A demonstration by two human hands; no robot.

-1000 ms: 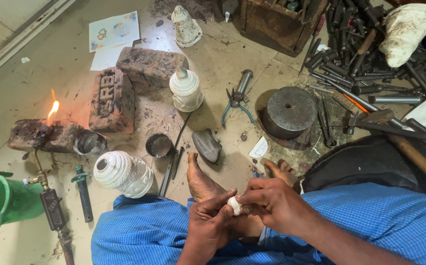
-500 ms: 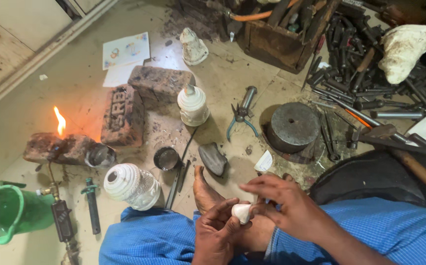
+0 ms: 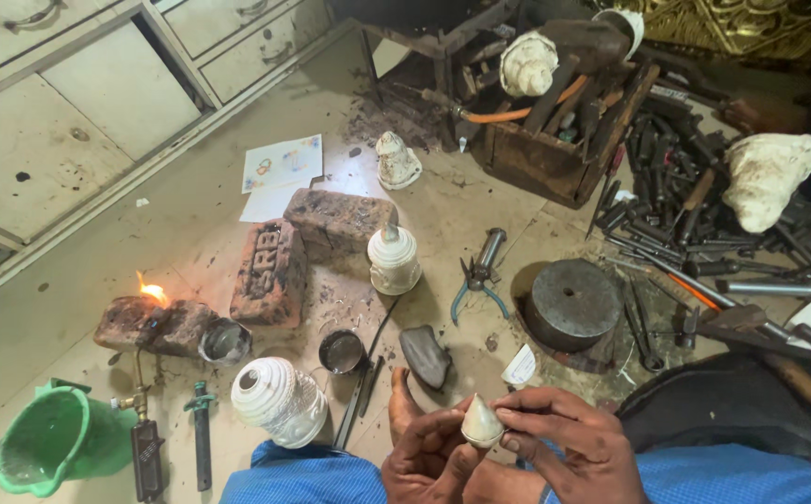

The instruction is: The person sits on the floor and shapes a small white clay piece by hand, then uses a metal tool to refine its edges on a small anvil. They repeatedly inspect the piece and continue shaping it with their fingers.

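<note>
Both hands — left (image 3: 427, 457), right (image 3: 581, 446) — pinch a white cone (image 3: 481, 423) with closed fingers, above the floor (image 3: 69, 308).

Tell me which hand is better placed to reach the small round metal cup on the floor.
Left. The left hand lies nearer the small round metal cup, and could probably let go, since the right hand also pinches the small white cone-shaped piece. The right hand would have to cross over.

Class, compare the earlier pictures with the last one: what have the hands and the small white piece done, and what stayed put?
Both hands, left and right, have lifted the white cone slightly, tip now up, still gripped. The flame, bricks and green bucket stayed put.
</note>
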